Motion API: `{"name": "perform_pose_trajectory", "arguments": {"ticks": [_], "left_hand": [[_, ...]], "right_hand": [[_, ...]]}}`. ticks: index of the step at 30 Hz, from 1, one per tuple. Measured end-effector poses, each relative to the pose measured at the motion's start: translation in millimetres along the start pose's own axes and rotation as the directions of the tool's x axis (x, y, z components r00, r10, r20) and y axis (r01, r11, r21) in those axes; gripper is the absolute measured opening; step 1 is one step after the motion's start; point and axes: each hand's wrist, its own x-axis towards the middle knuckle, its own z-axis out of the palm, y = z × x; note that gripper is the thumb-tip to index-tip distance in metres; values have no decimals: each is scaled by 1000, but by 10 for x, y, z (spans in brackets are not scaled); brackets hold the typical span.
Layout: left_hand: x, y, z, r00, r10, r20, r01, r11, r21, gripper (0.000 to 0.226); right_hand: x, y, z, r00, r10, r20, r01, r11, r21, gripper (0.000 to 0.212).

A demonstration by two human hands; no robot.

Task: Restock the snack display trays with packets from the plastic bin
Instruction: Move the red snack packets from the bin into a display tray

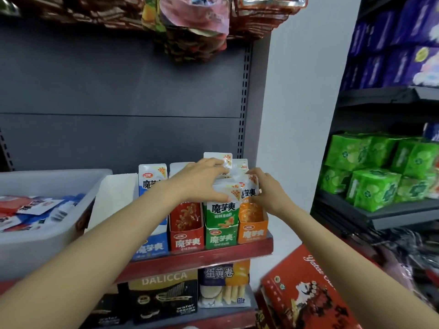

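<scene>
Dark shelving unit (pixel 118 91), red-edged shelf (pixel 194 260) at mid height. Plastic bin (pixel 47 238) sits on the shelf at left, packets (pixel 35 210) still inside. Beside it a row of display trays: blue tray (pixel 152 248), red tray (pixel 186 241), green tray (pixel 221 238), orange tray (pixel 253 233). Green and orange trays look packed; red tray shows stock lower down; a white slot (pixel 114 193) next to the bin looks unfilled. Left hand (pixel 202 181) lies spread over the green tray's packets (pixel 221 210), thumb at the front. Right hand (pixel 266 193) pinches an orange packet (pixel 249 186). Judgement: restocking partly done, bin not emptied.
</scene>
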Motion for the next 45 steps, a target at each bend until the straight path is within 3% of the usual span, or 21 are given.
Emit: {"name": "perform_pose_trajectory", "arguments": {"ticks": [3, 6, 9, 13, 16, 21, 29, 32, 35, 37, 39, 42, 45], "left_hand": [[-41, 9, 39, 999, 16, -37, -16, 1000, 9, 73], [-131, 3, 56, 998, 19, -64, -22, 999, -46, 70], [-298, -98, 17, 983, -62, -175, 12, 962, -272, 62], [-621, -444, -63, 897, -235, -375, 45, 891, -451, 28], [-936, -796, -129, 827, -374, -420, 112, 841, -529, 12], [-1585, -1526, -175, 765, -523, -376, 290, 801, -524, 3], [-2402, -2971, -104, 599, -762, -246, 624, 636, -453, 13], [-2545, -3325, -6, 621, -770, -147, 711, 632, -307, 28], [-2564, -3455, 71, 692, -721, 34, 711, 673, -203, 46], [-2538, -3499, 118, 694, -714, 97, 720, 680, -139, 59], [-2508, -3531, 158, 680, -722, 133, 732, 680, -51, 65], [-2510, -3550, 188, 673, -716, 186, 739, 646, -191, 60], [-2521, -3576, 203, 711, -702, 21, 685, 687, -242, 48]], "right_hand": [[8, -63, -41, 1000, 14, 2, -14, 994, -113, 63], [-26, -246, -109, 992, -63, -107, 54, 995, -86, 49], [-52, -548, -158, 954, -189, -232, 188, 982, -25, 35], [-57, -1138, -83, 911, -332, -245, 350, 936, 34, 28], [17, -1616, 175, 887, -425, -181, 443, 894, 72, 28], [257, -2388, 911, 844, -535, 21, 532, 843, 81, 35], [746, -3385, 2023, 792, -522, 317, 515, 850, 113, 47], [913, -3633, 2362, 736, -501, 456, 512, 852, 109, 61], [1047, -3737, 2629, 600, -409, 688, 575, 818, -15, 79], [1109, -3746, 2708, 552, -360, 752, 607, 792, -67, 65], [1154, -3727, 2745, 546, -382, 746, 657, 748, -97, 42], [1167, -3691, 2755, 567, -429, 703, 710, 687, -154, 22], [1157, -3660, 2683, 634, -524, 568, 696, 708, -124, 17]]}}
